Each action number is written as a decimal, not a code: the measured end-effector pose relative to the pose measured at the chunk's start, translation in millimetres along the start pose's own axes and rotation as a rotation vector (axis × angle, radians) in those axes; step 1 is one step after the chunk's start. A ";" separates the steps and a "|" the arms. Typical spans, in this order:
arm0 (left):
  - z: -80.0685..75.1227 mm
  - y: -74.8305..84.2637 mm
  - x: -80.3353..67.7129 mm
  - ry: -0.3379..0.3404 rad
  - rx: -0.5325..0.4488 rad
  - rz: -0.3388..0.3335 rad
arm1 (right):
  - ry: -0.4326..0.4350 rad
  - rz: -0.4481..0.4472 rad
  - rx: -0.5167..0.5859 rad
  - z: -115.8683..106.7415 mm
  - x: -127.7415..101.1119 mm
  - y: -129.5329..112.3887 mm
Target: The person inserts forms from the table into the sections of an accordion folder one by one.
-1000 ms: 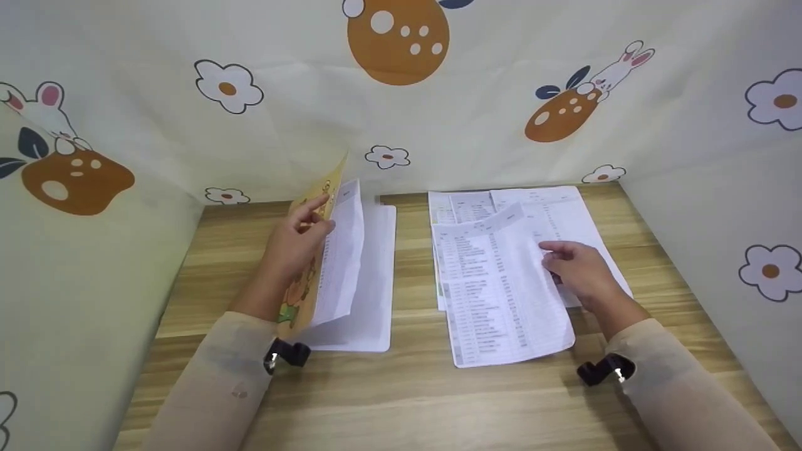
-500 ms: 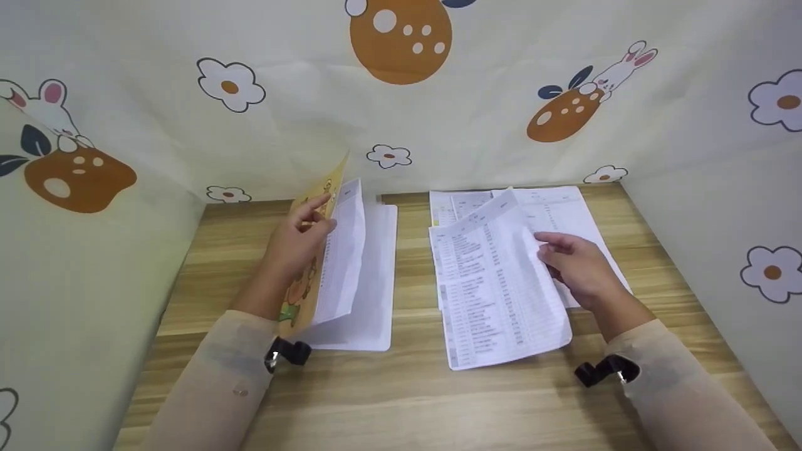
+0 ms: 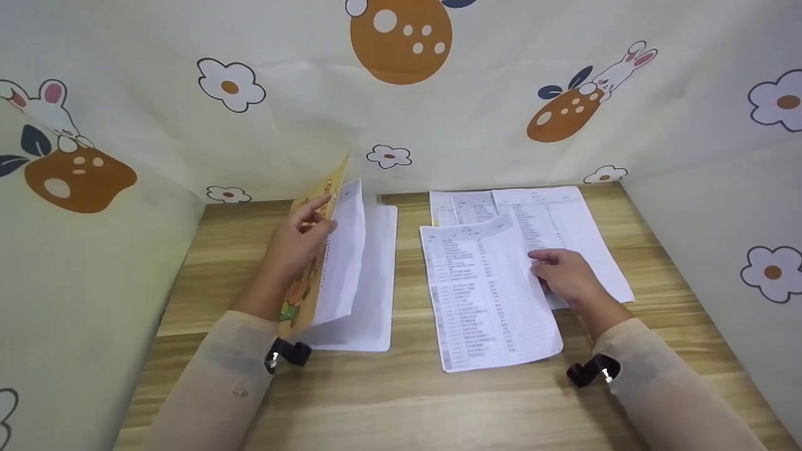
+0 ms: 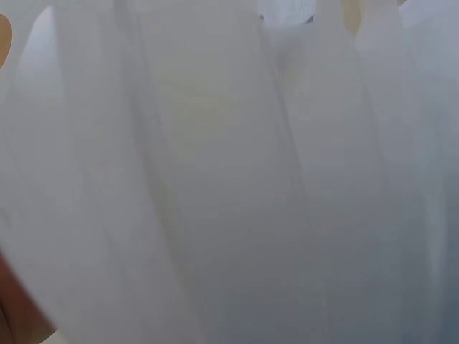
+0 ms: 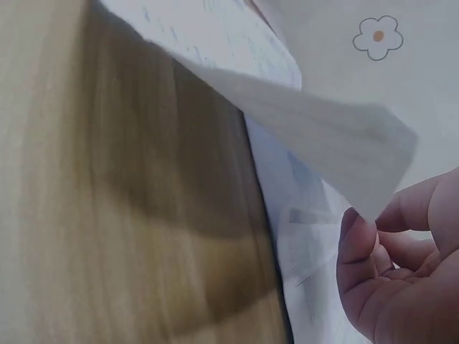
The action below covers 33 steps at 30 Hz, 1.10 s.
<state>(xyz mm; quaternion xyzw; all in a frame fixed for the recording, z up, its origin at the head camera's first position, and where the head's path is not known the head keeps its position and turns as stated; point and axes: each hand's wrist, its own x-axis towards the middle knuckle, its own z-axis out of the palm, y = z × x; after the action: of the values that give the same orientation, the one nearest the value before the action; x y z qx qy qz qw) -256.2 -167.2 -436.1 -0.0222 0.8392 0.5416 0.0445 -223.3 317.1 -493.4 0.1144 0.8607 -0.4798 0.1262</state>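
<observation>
My left hand (image 3: pixel 301 241) holds up the yellow-orange illustrated cover (image 3: pixel 307 288) of a booklet, together with some inner white pages (image 3: pixel 348 257). The rest of the booklet (image 3: pixel 379 282) lies flat on the table. In the left wrist view, blurred pale paper (image 4: pixel 215 172) fills nearly everything. My right hand (image 3: pixel 567 275) pinches the right edge of a loose printed sheet (image 3: pixel 482 300) between thumb and fingers. Seen from the right wrist, that sheet (image 5: pixel 315 122) is raised off the wooden table with its near edge curved. It partly covers other printed sheets (image 3: pixel 601 263).
More printed sheets (image 3: pixel 442 216) lie overlapping at the back right of the wooden table (image 3: pixel 401 401). A cream curtain (image 3: pixel 301 125) with flowers, rabbits and orange fruit encloses the back and both sides.
My right hand has drawn the printed sheet left and slightly toward me, uncovering more of the sheet behind. My left hand and the booklet have stayed in place.
</observation>
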 end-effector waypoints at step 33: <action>-0.2 -0.9 -0.4 -0.006 -0.008 -0.008 | -0.059 -0.058 0.343 -4.7 -7.7 -16.9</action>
<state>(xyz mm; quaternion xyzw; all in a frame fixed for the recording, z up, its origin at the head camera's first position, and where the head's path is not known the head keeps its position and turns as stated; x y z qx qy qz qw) -255.8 -167.8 -436.8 -0.0240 0.8369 0.5447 0.0488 -221.9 311.9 -475.0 0.0953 0.7652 -0.6260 0.1160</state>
